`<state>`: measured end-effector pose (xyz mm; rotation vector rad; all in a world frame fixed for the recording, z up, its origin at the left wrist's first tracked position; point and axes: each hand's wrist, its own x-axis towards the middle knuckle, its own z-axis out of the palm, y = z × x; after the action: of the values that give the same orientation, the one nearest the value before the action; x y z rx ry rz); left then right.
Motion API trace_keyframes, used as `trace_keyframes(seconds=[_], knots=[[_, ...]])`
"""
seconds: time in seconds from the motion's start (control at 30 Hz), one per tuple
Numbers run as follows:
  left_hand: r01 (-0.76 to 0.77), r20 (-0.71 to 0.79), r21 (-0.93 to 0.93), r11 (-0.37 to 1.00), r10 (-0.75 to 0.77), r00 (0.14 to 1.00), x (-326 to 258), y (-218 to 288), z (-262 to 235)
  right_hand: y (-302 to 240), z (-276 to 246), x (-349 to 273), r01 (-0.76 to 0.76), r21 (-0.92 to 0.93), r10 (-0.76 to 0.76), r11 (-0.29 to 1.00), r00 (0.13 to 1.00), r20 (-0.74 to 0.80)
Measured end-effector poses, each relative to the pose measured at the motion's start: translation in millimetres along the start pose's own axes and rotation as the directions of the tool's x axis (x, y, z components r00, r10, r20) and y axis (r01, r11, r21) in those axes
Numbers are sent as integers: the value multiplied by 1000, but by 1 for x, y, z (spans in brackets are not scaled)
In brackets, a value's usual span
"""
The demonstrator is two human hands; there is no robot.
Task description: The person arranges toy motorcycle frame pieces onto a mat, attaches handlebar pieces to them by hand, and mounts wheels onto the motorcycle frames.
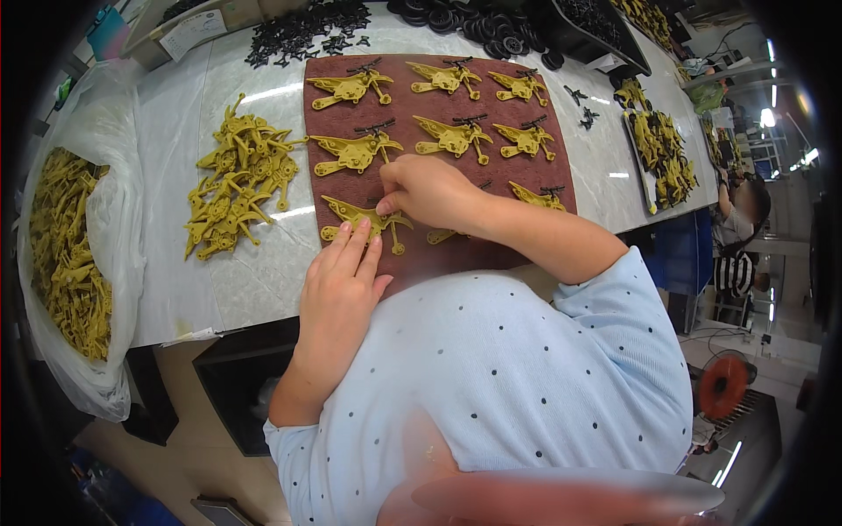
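Observation:
My left hand lies with outstretched fingers on a yellow plastic toy motorbike frame in the near left corner of a dark red cloth. At the top of that same frame my right hand is closed in a pinch; what sits between its fingertips is hidden. Rows of similar yellow frames rest on the cloth, most with a black handlebar-like piece at the upper end. My right hand and forearm partly cover another frame in the near row.
Left of the cloth is a pile of yellow frames, then a clear plastic bag full of yellow parts. Small black pieces, black wheels and a black bin line the back. A tray of assembled parts stands right.

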<state>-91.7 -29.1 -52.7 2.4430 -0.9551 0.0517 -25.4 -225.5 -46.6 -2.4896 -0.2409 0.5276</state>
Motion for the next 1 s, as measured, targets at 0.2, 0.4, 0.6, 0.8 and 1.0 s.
trace_keyframes(seconds=[0.2,0.4,0.6,0.8,1.0], knots=[[8,48,29,1000,-10,999,3,2,-5,10,10,-3,158,-48,-164,986,969,-184],[-18,83,109,994,9,996,9,7,-8,28,-33,-6,282,-35,-268,959,855,-444],[-52,129,88,995,40,991,41,14,-33,182,-148,21,2,-37,-31,999,584,-811],[-228,108,42,973,222,969,154,13,-35,299,-185,21,-92,-135,-66,987,532,-844],[-293,0,3,956,293,956,304,3,39,312,-176,15,-145,-267,-137,953,577,-805]])
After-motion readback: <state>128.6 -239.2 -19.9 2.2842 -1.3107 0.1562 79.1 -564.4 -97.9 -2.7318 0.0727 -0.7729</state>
